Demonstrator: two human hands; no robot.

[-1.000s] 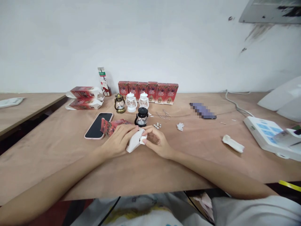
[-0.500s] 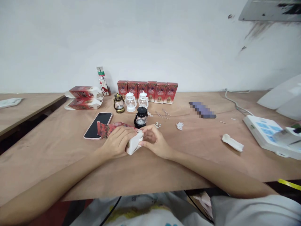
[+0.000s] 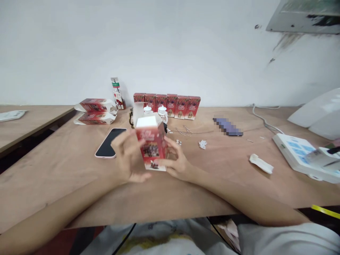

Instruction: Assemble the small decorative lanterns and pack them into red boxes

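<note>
A red printed cardboard box [image 3: 152, 145] stands upright in my right hand [image 3: 176, 161], whose fingers grip its lower right side. White flaps rise from its open top. My left hand [image 3: 124, 156] is just left of the box, slightly blurred, with fingers spread and holding nothing. Behind the box are two small white lanterns [image 3: 162, 112]; a bronze-coloured lantern [image 3: 131, 118] and a black lantern [image 3: 165, 127] are mostly hidden by it. Several button cells [image 3: 178, 142] lie on the table to the right.
Several closed red boxes [image 3: 182, 107] line the wall, with a bottle [image 3: 118, 95] to their left. Two open-ended boxes [image 3: 96, 118] are stacked at left, near a phone [image 3: 108, 143]. Tweezers [image 3: 185, 131], a blurred purple object [image 3: 227, 126] and a white power strip [image 3: 300, 152] lie rightward.
The box has been turned upright and raised, its open flaps now on top. My left hand has let go and moved left. The lanterns behind are now partly covered.
</note>
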